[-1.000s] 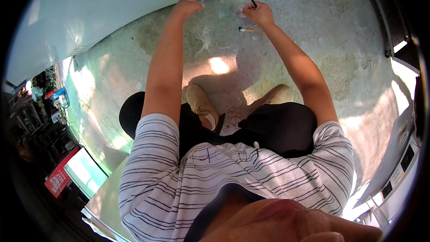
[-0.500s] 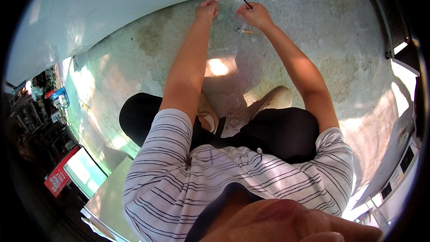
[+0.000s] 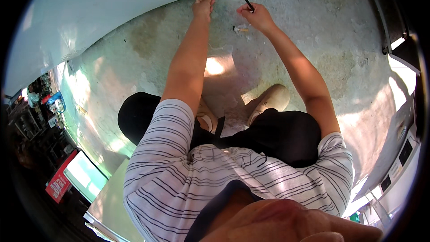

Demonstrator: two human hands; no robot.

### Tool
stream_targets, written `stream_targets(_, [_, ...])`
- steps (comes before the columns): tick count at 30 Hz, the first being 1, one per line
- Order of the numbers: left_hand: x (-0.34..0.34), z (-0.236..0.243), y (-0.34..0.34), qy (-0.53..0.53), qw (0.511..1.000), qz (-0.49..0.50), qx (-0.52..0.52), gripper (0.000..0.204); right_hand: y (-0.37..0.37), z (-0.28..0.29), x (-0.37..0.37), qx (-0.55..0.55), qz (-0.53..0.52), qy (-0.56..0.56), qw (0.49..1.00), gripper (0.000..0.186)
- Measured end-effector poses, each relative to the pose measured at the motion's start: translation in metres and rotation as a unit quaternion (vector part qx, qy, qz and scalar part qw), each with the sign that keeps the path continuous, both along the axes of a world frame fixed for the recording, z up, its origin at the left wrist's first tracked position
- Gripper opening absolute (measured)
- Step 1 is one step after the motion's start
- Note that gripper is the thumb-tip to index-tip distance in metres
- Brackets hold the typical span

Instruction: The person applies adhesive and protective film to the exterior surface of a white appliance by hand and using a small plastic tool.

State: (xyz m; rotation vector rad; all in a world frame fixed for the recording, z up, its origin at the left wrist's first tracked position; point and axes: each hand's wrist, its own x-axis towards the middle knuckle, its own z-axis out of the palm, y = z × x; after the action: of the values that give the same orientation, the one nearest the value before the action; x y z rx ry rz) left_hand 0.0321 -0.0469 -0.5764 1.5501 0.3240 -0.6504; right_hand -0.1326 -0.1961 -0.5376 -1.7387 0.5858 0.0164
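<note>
Left hand is now reaching nearer the white panel's corner, grip unclear; right hand is still pinching a black stick.

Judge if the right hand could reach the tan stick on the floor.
Likely yes: the right hand is near the tan stick, nothing evident between, though its fingers hold a black rod.
</note>
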Motion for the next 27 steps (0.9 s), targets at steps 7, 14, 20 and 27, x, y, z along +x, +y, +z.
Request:
stream_targets(7, [0.026,-0.018,0.007,-0.195,0.959,-0.087,0.184,0.026,0.009,0.010,0.013,-0.018,0.012,-0.042,0.999,0.021])
stream_targets(14, [0.028,0.020,0.026,-0.282,0.829,-0.153,0.458,0.033,0.007,0.023,0.011,-0.018,0.003,-0.058,0.998,0.021])
stream_targets(20, [0.029,0.038,0.070,-0.222,0.841,-0.131,0.475,0.032,0.008,0.025,0.012,-0.007,-0.003,-0.060,0.998,0.021])
stream_targets(27, [-0.002,0.082,0.145,0.028,0.962,0.221,0.160,0.047,-0.001,0.032,0.004,-0.001,-0.020,-0.052,0.998,0.020])
